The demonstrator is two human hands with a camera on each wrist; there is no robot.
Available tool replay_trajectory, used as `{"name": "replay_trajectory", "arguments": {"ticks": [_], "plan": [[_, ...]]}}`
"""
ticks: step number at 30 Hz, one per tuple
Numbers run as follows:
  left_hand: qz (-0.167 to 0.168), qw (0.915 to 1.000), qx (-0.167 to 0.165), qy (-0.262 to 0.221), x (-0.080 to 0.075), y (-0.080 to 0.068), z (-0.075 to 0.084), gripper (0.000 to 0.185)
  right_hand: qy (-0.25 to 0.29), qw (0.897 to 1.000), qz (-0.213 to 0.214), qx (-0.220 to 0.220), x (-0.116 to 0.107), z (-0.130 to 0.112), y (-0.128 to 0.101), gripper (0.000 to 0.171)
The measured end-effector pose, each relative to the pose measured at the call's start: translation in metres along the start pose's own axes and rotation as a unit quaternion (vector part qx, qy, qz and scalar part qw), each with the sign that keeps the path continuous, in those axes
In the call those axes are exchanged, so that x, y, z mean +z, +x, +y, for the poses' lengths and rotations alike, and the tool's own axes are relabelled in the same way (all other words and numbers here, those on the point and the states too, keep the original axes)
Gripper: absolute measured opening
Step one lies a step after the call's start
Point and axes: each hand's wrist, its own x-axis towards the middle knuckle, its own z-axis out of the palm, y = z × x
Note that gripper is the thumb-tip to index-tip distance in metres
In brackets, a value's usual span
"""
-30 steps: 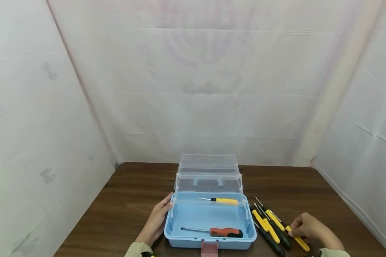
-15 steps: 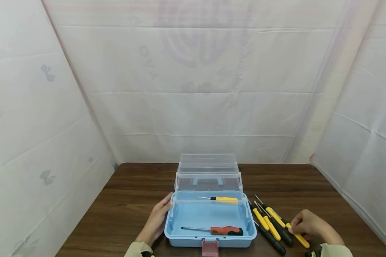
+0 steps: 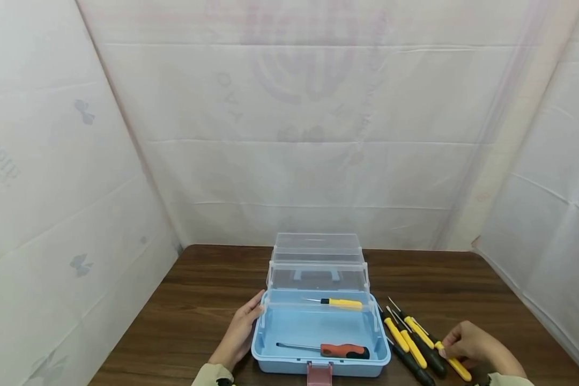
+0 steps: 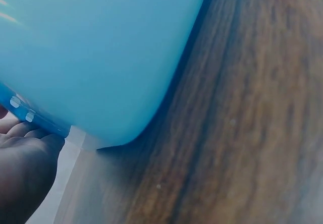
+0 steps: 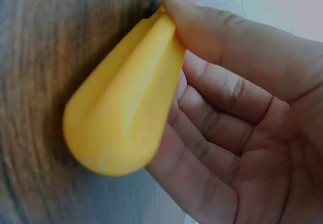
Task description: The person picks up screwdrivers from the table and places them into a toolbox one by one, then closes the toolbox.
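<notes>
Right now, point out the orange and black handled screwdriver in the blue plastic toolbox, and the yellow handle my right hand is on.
orange and black handled screwdriver (image 3: 343, 351), head view, on its handle.
yellow handle (image 5: 126, 103), right wrist view, mid handle.

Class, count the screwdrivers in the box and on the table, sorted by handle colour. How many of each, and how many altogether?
Yellow screwdrivers: 5
Black screwdrivers: 2
Orange-and-black screwdriver: 1
Total: 8
</notes>
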Motion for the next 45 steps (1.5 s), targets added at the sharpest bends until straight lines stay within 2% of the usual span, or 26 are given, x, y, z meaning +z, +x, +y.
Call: {"name": "replay_trajectory", "arguments": {"ticks": [11,18,28,36,45], "plan": [[0.005,0.9999,-0.008,0.004,-0.003,0.001,0.005,0.058,0.010,1.000,-0.002,-0.002,0.001,-0.004,-0.001,0.020],[-0.009,0.9999,-0.005,-0.009,0.001,-0.001,0.003,0.058,0.008,1.000,0.001,0.003,0.000,-0.001,-0.003,0.019],[0.005,1.0000,0.000,0.002,-0.002,-0.001,0.002,0.057,0.019,1.000,0.017,-0.003,0.001,-0.003,-0.002,0.021],[0.017,0.9998,-0.010,0.008,-0.005,-0.004,0.001,0.059,0.027,0.999,-0.016,-0.045,0.001,0.000,-0.001,0.019],[0.018,0.9998,-0.009,0.005,0.001,0.001,-0.001,0.056,0.017,0.998,-0.012,-0.066,-0.002,0.006,-0.003,0.020]]}}
